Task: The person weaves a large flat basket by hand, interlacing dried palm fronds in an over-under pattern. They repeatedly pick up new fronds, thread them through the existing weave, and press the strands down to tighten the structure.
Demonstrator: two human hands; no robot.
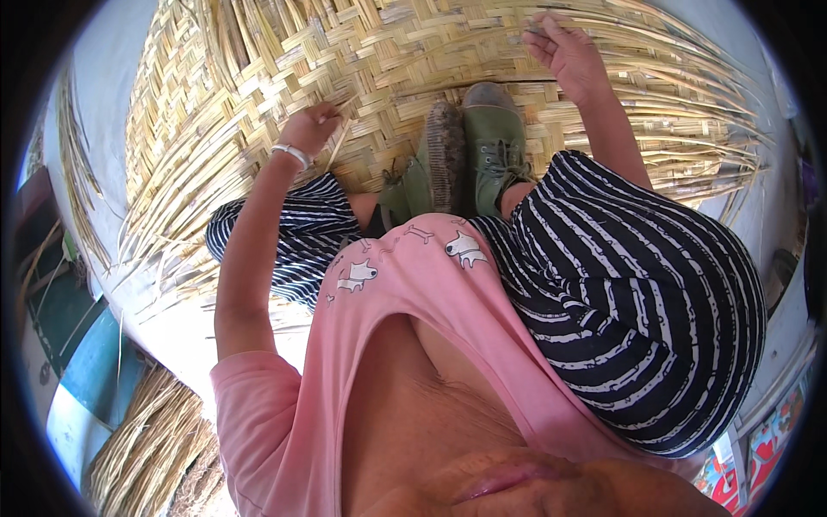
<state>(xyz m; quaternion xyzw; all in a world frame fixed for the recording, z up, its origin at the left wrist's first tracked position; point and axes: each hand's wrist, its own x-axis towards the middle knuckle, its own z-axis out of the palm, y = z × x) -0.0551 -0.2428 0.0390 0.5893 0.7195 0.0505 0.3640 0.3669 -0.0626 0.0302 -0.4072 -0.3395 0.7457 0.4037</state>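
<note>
A large woven mat [405, 60] of pale yellow straw-like strips spreads under and around my feet. Loose strip ends fan out along its left and right edges. My left hand [310, 129], with a white bracelet at the wrist, is closed low over the mat, left of the shoes, and a thin straw strip [337, 146] shows at its fingers. Farther out to the right, my right hand [568, 62] is held over the weave with its fingers curled and pinched together. Whatever lies between those fingertips is too small to make out.
Green lace-up shoes [494, 142] rest on the mat between my hands, one tipped to show its dirty sole. A bundle of loose straw [151, 439] lies at the lower left, beside a blue and white object [90, 379]. A thin sheaf of strips [76, 164] lies at the far left.
</note>
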